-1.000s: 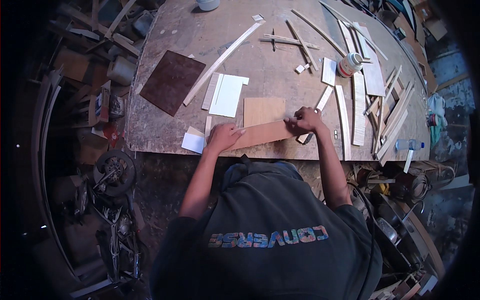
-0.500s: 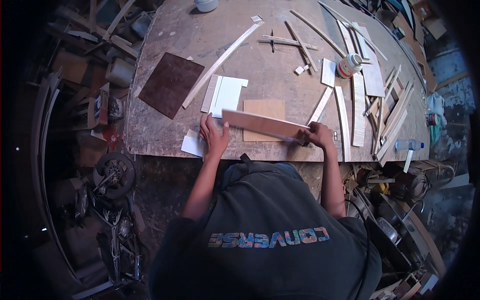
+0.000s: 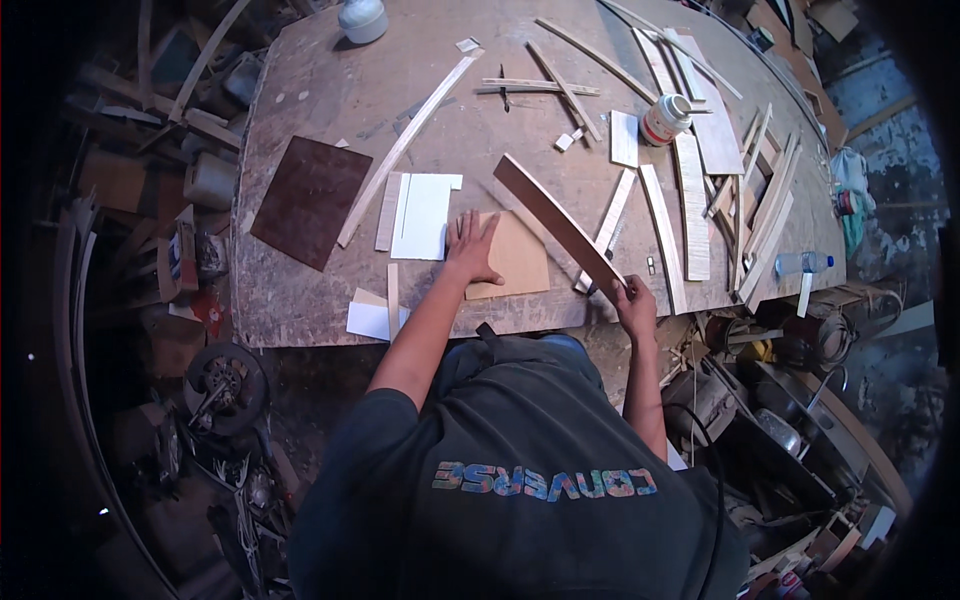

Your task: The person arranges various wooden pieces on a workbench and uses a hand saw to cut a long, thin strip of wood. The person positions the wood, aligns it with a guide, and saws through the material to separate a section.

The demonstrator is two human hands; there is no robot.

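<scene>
Worn wooden bench (image 3: 300, 90) under everything. Dark long wood strip (image 3: 555, 220) slanting up-left from right grip (image 3: 633, 300), clenched on its near end. Left grip (image 3: 470, 250) released, flat on tan square panel (image 3: 515, 255), beside white sheet (image 3: 422, 215).

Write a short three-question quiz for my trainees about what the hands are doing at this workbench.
1. True or false: the right hand grips one end of the dark wooden strip.
2. What does the left hand rest on?
A. white sheet
B. tan board
C. glue bottle
3. Fill in: the dark brown panel lies to the person's ____ of the left hand.

Key: 1 true; 2 B, the tan board; 3 left.
</scene>
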